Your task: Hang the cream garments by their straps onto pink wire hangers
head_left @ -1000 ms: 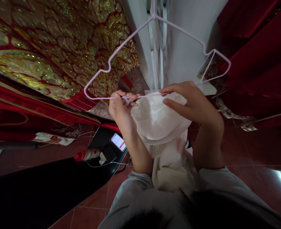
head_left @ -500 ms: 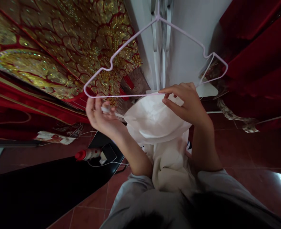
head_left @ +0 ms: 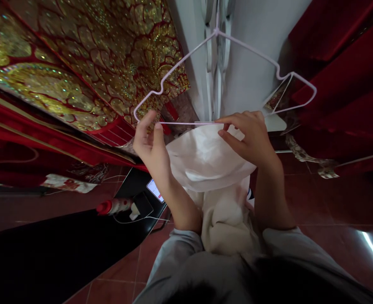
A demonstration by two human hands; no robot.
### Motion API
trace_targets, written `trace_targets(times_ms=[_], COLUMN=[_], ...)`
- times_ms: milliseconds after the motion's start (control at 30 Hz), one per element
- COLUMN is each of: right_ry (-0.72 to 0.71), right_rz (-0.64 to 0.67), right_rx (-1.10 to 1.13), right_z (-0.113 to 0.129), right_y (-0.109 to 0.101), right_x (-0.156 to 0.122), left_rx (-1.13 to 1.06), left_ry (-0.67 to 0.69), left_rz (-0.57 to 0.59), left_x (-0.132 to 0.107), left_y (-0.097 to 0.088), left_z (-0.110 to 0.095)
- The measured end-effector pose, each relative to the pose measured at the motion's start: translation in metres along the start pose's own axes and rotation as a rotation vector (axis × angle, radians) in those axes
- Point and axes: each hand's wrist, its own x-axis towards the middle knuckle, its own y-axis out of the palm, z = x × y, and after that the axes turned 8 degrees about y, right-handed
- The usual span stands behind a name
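A thin pale pink hanger point(head_left: 246, 46) hangs in front of a white wall. A white cloth point(head_left: 202, 158) droops from its bottom bar down to my lap. My right hand point(head_left: 248, 135) pinches the cloth's top edge against the bar near the middle. My left hand point(head_left: 150, 141) is raised at the bar's left end, thumb and fingers apart, fingertips touching the bar and the cloth's left edge.
Red garments with gold sequin embroidery point(head_left: 88, 63) hang at the left, red velvet cloth point(head_left: 347, 63) at the right. On a black table point(head_left: 63, 249) lie a phone point(head_left: 155, 191), a charger with a white cable and a red-tipped tool point(head_left: 113, 207). The floor is red tile.
My left hand dropped away from the bar to the left, then rose back to the bar's left end. The hanger swung slightly right. My right hand kept its pinch.
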Motion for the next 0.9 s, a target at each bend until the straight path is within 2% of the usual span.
trace_targets(times_ms=[100, 167, 433, 600, 667, 767, 900], right_ry=[-0.019, -0.032, -0.012, -0.012, -0.016, -0.028, -0.053], right_rz=[0.004, 0.013, 0.013, 0.02, 0.021, 0.012, 0.012], right_rx=[0.039, 0.058, 0.041, 0.06, 0.078, 0.085, 0.087], right_z=[0.001, 0.001, -0.002, -0.002, -0.001, -0.001, -0.002], right_y=[0.0, 0.0, 0.001, 0.001, 0.002, 0.002, 0.001], right_x=[0.0, 0.0, 0.0, -0.001, -0.001, -0.002, -0.002], left_rx=[-0.115, -0.168, -0.146, -0.109, -0.134, -0.19, -0.184], left_ry=[-0.081, -0.111, -0.159, -0.229, -0.256, -0.283, -0.266], left_rz=[-0.018, -0.028, -0.032, 0.119, 0.142, 0.096, 0.013], left_x=[0.0, 0.001, -0.001, -0.006, -0.007, -0.006, -0.001], left_y=[-0.002, -0.004, -0.002, 0.001, 0.002, -0.001, -0.017], left_z=[-0.018, -0.022, -0.009, -0.011, -0.011, -0.012, -0.015])
